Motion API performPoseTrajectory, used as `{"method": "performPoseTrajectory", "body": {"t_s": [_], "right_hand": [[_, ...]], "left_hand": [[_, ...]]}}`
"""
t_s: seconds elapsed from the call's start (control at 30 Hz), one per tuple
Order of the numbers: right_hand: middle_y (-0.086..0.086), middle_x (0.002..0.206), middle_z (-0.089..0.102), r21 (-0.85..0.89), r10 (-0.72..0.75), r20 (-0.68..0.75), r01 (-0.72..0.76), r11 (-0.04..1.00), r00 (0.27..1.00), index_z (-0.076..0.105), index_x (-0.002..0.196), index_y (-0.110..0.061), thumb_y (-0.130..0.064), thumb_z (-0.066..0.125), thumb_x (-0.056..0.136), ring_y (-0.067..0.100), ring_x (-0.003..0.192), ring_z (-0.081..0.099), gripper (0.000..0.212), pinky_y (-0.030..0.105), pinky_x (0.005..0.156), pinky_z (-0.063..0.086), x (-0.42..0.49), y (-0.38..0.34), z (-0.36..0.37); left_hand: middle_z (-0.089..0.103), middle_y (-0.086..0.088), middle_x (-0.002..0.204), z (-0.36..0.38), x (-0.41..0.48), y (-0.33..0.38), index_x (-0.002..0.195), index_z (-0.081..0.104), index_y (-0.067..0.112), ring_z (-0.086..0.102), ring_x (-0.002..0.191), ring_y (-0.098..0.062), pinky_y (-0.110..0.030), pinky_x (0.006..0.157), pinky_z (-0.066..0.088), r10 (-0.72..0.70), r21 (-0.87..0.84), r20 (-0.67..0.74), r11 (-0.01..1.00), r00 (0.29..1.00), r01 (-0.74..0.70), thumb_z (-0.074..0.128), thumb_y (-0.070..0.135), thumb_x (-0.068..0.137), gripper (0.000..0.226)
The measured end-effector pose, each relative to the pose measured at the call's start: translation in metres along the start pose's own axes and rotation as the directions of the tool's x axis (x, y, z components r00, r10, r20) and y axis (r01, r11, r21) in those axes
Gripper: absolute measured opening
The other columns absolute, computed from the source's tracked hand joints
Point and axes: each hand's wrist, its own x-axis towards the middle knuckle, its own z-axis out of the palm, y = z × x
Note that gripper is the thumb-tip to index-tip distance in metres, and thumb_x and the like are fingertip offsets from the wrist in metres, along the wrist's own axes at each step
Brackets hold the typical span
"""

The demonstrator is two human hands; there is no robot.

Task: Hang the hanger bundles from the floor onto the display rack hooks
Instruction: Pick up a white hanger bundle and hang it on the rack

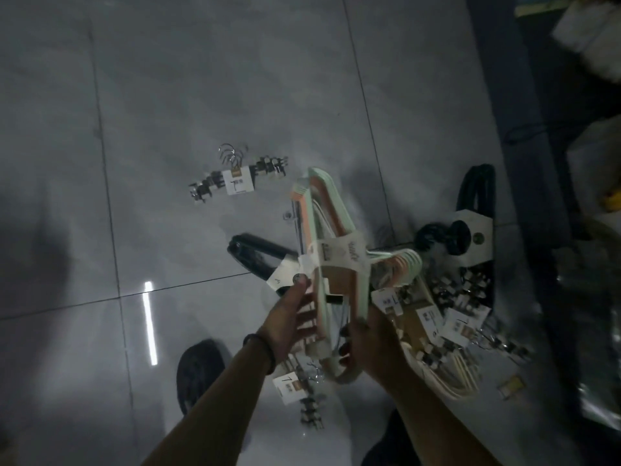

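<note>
I stand on a glossy grey tiled floor (201,95). A clip hanger bundle (235,178) lies alone on it, with a black hanger bundle (250,255) nearer me. A heap of bundles (453,317) sprawls to my right, and a second clip bundle (304,395) lies by my shoe (198,371).

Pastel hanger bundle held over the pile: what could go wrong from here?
The pastel hanger bundle is gripped only by the right hand; the left hand merely rests against it, so it could slip. Clip hanger bundles lie on the floor below and might snag or get stepped on.
</note>
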Motion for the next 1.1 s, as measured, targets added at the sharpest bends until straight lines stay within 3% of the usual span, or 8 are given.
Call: {"method": "performPoseTrajectory", "body": {"t_s": [0.17,0.3,0.4,0.5,0.67,0.9,1.0,1.1], "right_hand": [[0.003,0.097,0.07,-0.046,0.032,-0.022,-0.033,0.998,0.999,0.054,0.125,-0.022,-0.021,0.05,0.108,0.017,0.084,0.074,0.018,0.037,0.073,0.065,0.026,0.011,0.04],[0.006,0.106,0.068,-0.328,0.051,-0.006,-0.051,0.943,0.999,0.052,0.133,-0.008,-0.028,0.051,0.109,0.019,0.089,0.066,0.031,0.016,0.063,0.043,0.049,0.02,0.045],[0.017,0.118,0.065,-0.499,-0.01,0.045,0.031,0.866,0.999,0.062,0.118,-0.005,-0.029,0.055,0.107,0.025,0.094,0.063,0.027,0.018,0.068,0.049,0.052,0.026,0.041],[0.021,0.115,0.064,-0.565,-0.07,-0.022,0.046,0.824,0.997,0.066,0.104,-0.007,-0.025,0.06,0.099,0.037,0.102,0.065,0.019,0.044,0.084,0.058,0.064,0.031,0.04],[0.0,0.09,0.061,-0.423,-0.206,-0.132,0.133,0.896,0.97,0.055,0.122,-0.011,-0.033,0.042,0.105,0.013,0.072,0.06,0.031,0.024,0.06,0.047,0.089,0.039,0.032],[0.003,0.1,0.064,-0.138,0.119,0.042,-0.112,0.984,0.992,0.03,0.14,-0.012,-0.023,0.062,0.097,0.022,0.085,0.064,0.055,0.04,0.071,0.053,0.111,0.048,0.023],[0.01,0.1,0.068,-0.234,0.178,0.038,-0.164,0.958,0.983,0.049,0.123,-0.01,-0.028,0.062,0.087,0.032,0.094,0.069,0.042,0.048,0.079,0.061,0.124,0.052,0.025],[0.01,0.097,0.066,-0.283,0.125,0.09,-0.095,0.954,0.988,0.062,0.111,-0.004,-0.011,0.057,0.095,0.027,0.091,0.066,0.018,0.034,0.068,0.055,0.124,0.044,0.025]], "left_hand": [[0.07,-0.001,0.126,0.01,0.035,0.009,0.115,0.063,0.035,0.066,0.113,-0.023,-0.042,0.09,0.057,0.124,0.353,-0.075,0.931,0.989,-0.09,0.061,0.029,0.104,0.013],[0.068,0.002,0.125,-0.008,0.08,-0.008,0.137,0.055,0.037,0.067,0.103,-0.021,-0.037,0.077,0.059,0.109,0.706,-0.158,0.708,0.981,0.035,0.051,0.043,0.103,0.034],[0.069,0.002,0.123,-0.008,0.094,-0.014,0.134,0.058,0.035,0.068,0.103,-0.023,-0.047,0.085,0.062,0.13,0.646,-0.215,0.762,0.968,0.041,0.046,0.043,0.104,0.034],[0.066,0.0,0.121,0.008,0.096,-0.01,0.129,0.061,0.033,0.066,0.105,-0.028,-0.042,0.077,0.06,0.094,0.466,-0.278,0.883,0.956,0.049,0.044,0.038,0.104,0.031],[0.073,-0.001,0.11,0.021,0.104,-0.006,0.114,0.065,0.036,0.065,0.088,-0.024,-0.042,0.075,0.054,0.053,0.367,-0.28,0.928,0.959,0.056,0.046,0.04,0.102,0.023],[0.069,-0.007,0.116,0.005,0.147,-0.027,0.119,0.062,0.019,0.066,0.104,-0.031,-0.051,0.095,0.058,-0.085,0.396,-0.285,0.896,0.955,0.198,0.051,0.039,0.093,0.035],[0.072,-0.01,0.111,0.006,0.141,-0.023,0.121,0.065,0.02,0.068,0.099,-0.03,-0.041,0.082,0.058,-0.238,0.248,-0.277,0.918,0.931,0.309,0.063,0.04,0.088,0.039],[0.071,-0.008,0.112,0.0,0.14,-0.016,0.117,0.065,0.02,0.066,0.103,-0.027,-0.04,0.084,0.057,-0.268,0.257,-0.296,0.902,0.917,0.346,0.064,0.052,0.092,0.041]]}}
